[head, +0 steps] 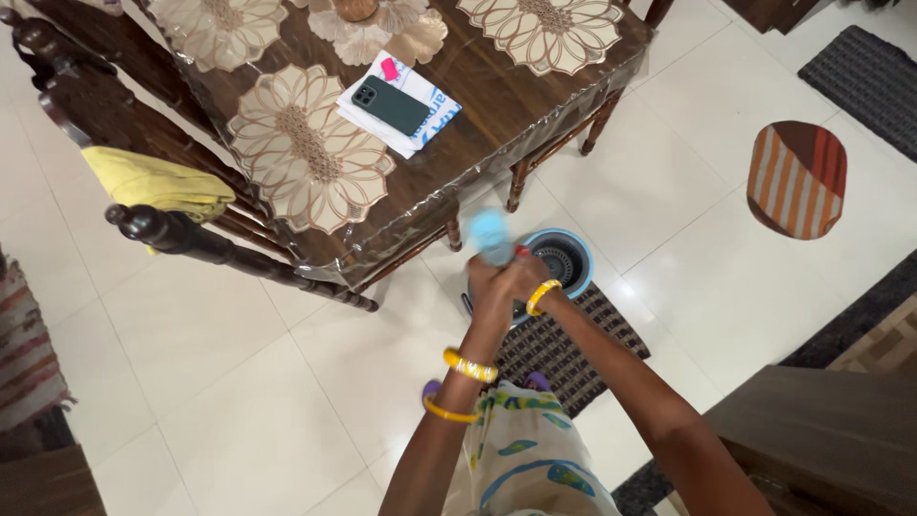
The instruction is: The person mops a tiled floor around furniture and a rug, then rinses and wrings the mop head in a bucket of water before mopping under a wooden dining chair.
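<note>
Both your hands are wrapped shut around the mop handle: left hand [490, 283] lower and nearer you, right hand [524, 275] just beside it. The handle's blue top [492, 236] points toward the camera, its long axis running down and away into the spin bucket [565, 260] directly below, beside the table [478, 115].

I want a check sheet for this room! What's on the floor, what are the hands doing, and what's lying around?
Surface: white tiled floor.
Job's things: blue-topped mop handle over a round spin bucket on a dark woven mat.
Clutter: phone on papers, yellow cloth on a chair.
Hands: left hand and right hand both grip the handle.
Cables: nothing seen.
Surroundings: wooden table, striped oval rug.
</note>
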